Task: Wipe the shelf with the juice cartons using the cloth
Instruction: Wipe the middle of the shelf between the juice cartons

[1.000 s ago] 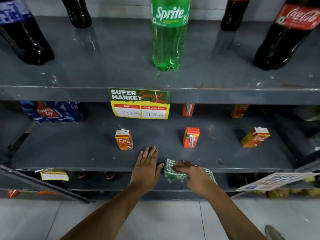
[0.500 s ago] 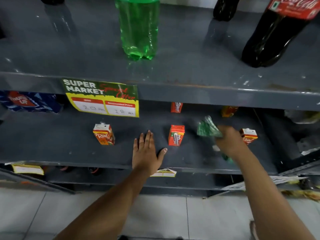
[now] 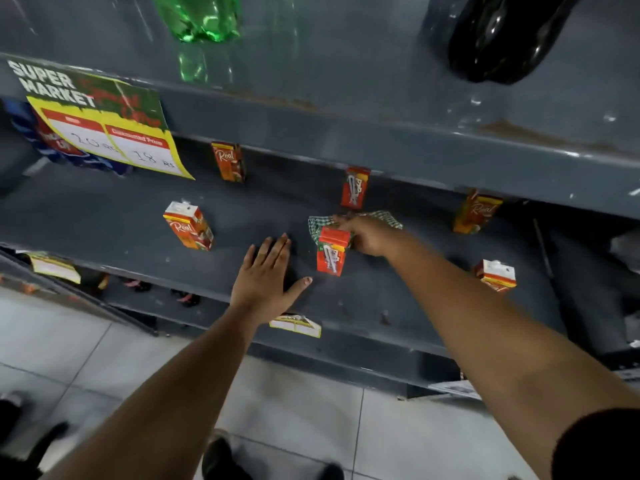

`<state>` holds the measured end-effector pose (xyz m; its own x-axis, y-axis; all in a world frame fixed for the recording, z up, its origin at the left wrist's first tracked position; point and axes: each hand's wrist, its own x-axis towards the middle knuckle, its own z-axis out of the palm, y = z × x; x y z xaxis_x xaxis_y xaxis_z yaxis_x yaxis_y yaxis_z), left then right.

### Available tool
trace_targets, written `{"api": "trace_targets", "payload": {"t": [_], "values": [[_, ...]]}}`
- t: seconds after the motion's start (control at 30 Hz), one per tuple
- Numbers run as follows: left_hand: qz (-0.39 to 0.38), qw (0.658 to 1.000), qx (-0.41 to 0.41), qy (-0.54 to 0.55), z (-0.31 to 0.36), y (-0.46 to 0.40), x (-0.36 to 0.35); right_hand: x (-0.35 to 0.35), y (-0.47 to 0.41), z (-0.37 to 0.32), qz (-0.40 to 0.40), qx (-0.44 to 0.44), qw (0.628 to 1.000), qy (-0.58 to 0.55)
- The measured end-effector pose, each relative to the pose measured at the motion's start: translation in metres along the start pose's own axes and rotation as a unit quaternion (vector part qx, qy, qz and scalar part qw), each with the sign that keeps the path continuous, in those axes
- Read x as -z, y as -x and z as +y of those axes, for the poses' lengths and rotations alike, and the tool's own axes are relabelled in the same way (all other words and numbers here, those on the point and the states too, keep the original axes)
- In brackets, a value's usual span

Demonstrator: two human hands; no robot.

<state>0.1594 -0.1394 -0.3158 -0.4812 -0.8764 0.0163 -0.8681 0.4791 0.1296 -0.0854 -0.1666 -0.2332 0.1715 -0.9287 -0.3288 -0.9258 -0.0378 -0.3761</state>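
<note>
Several small orange juice cartons stand on the grey middle shelf (image 3: 104, 220). My right hand (image 3: 369, 237) presses a green-and-white checked cloth (image 3: 320, 223) flat on the shelf, just behind the front middle carton (image 3: 330, 251) and in front of a back carton (image 3: 355, 187). My left hand (image 3: 266, 282) lies flat, fingers spread, on the shelf near its front edge, left of that middle carton. Another carton (image 3: 188, 230) stands to the left, one more (image 3: 497, 275) at the right front.
The upper shelf (image 3: 381, 140) overhangs the cartons and carries a green bottle (image 3: 201, 19) and a dark cola bottle (image 3: 502, 39). A yellow price sign (image 3: 104, 123) hangs from its edge. More cartons (image 3: 228, 161) (image 3: 476, 211) stand at the back. Tiled floor lies below.
My right hand came down from mid-air with the cloth and moved left, now pressing it on the shelf behind the middle carton. The left hand stayed flat. The view tilted down and right.
</note>
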Motion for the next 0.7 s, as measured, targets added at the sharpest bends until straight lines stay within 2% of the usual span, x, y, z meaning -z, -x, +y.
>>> {"api": "trace_targets", "payload": {"t": [0.2,0.3,0.43,0.5,0.6,0.67,0.7], "values": [[0.0,1.0,0.001,0.005,0.0,0.001,0.002,-0.001,0.029,0.021,0.001,-0.055,0.998,-0.043],[-0.001,1.0,0.002,0.001,0.001,0.001,0.002,-0.001,0.046,0.024,0.007,-0.093,0.995,-0.032],[0.005,1.0,0.001,0.01,0.0,0.001,0.002,0.008,0.068,0.025,-0.031,-0.14,0.99,0.001],[0.0,1.0,0.004,0.01,-0.002,0.0,0.001,0.023,0.074,0.027,0.008,-0.143,0.989,-0.027],[0.006,1.0,0.005,0.018,0.001,0.003,0.0,0.054,0.067,0.039,0.111,-0.182,0.975,-0.065],[-0.021,0.998,-0.059,0.014,0.033,0.011,-0.003,0.054,0.099,0.069,0.16,-0.238,0.954,-0.086],[-0.017,0.998,-0.056,0.013,0.032,0.012,-0.004,0.053,0.089,0.073,0.171,-0.241,0.952,-0.082]]}}
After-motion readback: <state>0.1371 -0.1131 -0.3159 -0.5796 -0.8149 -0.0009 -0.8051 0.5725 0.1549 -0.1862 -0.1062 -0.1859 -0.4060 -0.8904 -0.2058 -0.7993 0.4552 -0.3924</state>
